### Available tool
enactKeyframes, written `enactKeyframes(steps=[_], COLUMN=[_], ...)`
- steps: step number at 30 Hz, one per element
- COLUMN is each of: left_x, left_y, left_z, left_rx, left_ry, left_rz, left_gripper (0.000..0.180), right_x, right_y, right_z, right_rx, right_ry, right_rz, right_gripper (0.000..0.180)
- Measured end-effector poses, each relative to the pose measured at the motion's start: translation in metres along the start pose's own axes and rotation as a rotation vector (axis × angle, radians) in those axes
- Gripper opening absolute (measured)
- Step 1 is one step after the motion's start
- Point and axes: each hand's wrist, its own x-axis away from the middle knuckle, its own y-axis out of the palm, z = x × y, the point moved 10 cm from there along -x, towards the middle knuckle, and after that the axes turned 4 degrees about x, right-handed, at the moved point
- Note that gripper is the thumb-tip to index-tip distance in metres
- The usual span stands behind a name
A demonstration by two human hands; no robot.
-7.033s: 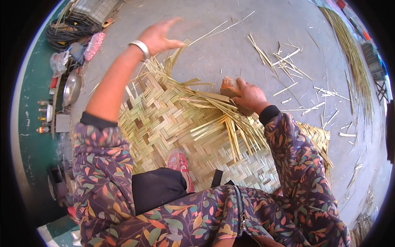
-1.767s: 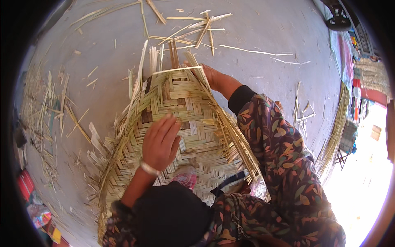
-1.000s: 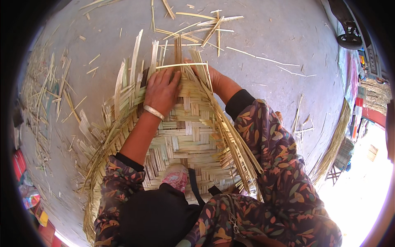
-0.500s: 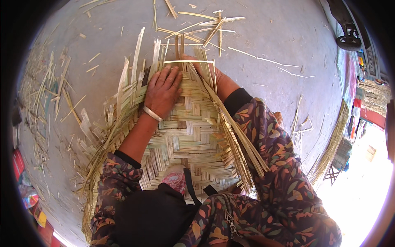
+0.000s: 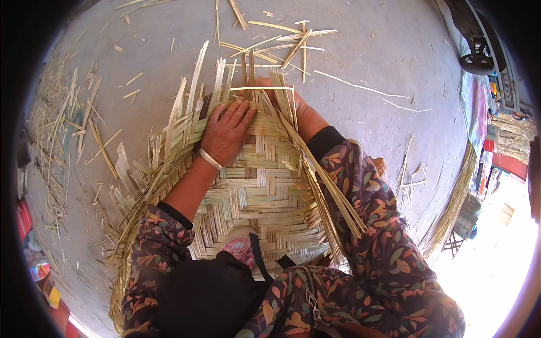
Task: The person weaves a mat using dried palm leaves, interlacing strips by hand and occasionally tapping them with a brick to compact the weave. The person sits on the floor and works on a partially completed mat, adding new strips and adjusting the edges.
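Observation:
A large woven piece of flat split strips (image 5: 262,180), curved like a shallow basket, lies before me with loose strip ends standing up along its far edge. My left hand (image 5: 226,135), with a pale bangle at the wrist, rests on the inner side of that edge. Its fingers are stretched out over the weave, pressing on the strips. My right hand (image 5: 297,110) reaches round the outside of the far edge, behind upright strips. Most of its fingers are hidden there. A thin pale strip (image 5: 262,88) crosses in front of it. A bundle of long strips (image 5: 327,174) runs down the right side.
Loose strips (image 5: 293,48) are scattered on the grey floor (image 5: 372,62) beyond the work, with more litter at the left. A black wheel (image 5: 477,63) stands at the far right. Below it lies a long bundle of stalks (image 5: 451,203). My covered knee (image 5: 211,296) is close in front.
My left hand has slid slightly to the right along the far edge, its fingers a little more bent. The right hand stays behind the strips. The whole view has shifted slightly.

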Motion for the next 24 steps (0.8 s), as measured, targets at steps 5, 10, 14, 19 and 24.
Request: enactKeyframes(steps=[5, 10, 14, 19, 24], left_x=[0.0, -0.001, 0.0, 0.008, 0.016], left_y=[0.002, 0.003, 0.005, 0.021, 0.026], left_z=[0.001, 0.002, 0.002, -0.006, -0.022], left_rx=[-0.038, -0.08, -0.109, -0.068, 0.086], left_ry=[-0.017, -0.005, 0.017, 0.003, 0.015], left_rz=[-0.015, -0.015, 0.012, -0.07, -0.082], left_gripper=[0.052, 0.05, 0.043, 0.039, 0.047], right_x=[-0.008, -0.005, 0.019, 0.033, 0.037], right_y=[-0.021, -0.009, 0.013, 0.051, 0.067], right_z=[0.013, -0.012, -0.012, -0.011, 0.001], right_rx=[0.112, 0.738, 0.939, 1.186, 1.504], right_ry=[0.031, -0.225, -0.16, -0.398, -0.623], right_rz=[0.033, 0.082, 0.182, 0.33, 0.367], right_gripper=[0.029, 0.037, 0.053, 0.056, 0.046])
